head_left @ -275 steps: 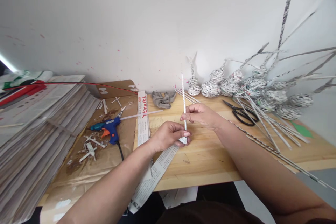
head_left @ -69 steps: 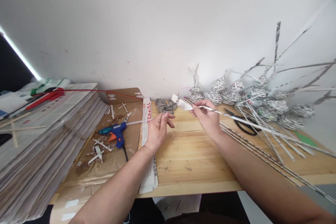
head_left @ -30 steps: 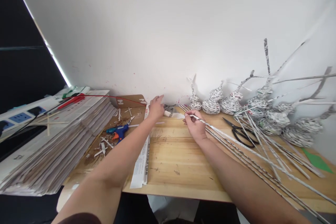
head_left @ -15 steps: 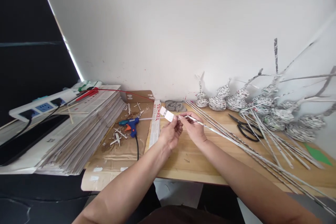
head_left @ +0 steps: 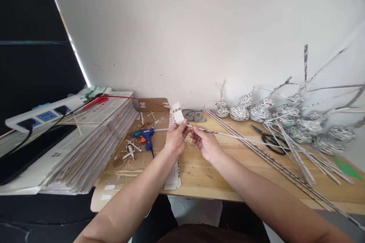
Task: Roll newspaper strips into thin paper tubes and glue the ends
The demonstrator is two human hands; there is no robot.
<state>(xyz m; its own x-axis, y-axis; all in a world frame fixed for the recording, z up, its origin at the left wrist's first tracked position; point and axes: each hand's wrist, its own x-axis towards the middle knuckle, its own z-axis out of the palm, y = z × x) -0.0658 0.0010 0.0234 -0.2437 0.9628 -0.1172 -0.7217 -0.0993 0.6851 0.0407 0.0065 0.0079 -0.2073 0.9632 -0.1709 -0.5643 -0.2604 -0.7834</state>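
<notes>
Between both hands is a newspaper strip (head_left: 178, 113), flat at its upper left end and rolled into a thin paper tube (head_left: 228, 135) that runs off to the right. My left hand (head_left: 176, 136) pinches it just below the flat end. With thumb and fingertips my right hand (head_left: 205, 142) grips the rolled part, close beside the left. Under and left of my left hand lie more flat newspaper strips (head_left: 172, 180). Left of that, a blue glue gun (head_left: 146, 136) rests on a cardboard sheet (head_left: 125, 172) among paper scraps.
Several woven paper gourd shapes (head_left: 239, 112) line the wall at the right. Black scissors (head_left: 273, 142) lie before them, near loose paper tubes (head_left: 299, 159). A grey cloth (head_left: 194, 115) lies at the back. Left stands a newspaper stack (head_left: 94, 148) bearing a power strip (head_left: 47, 115) and phone (head_left: 42, 152).
The held strip's flat end now points more upward, and the rolled tube lies flatter to the right. Both hands shifted slightly left and down; the view turned a little.
</notes>
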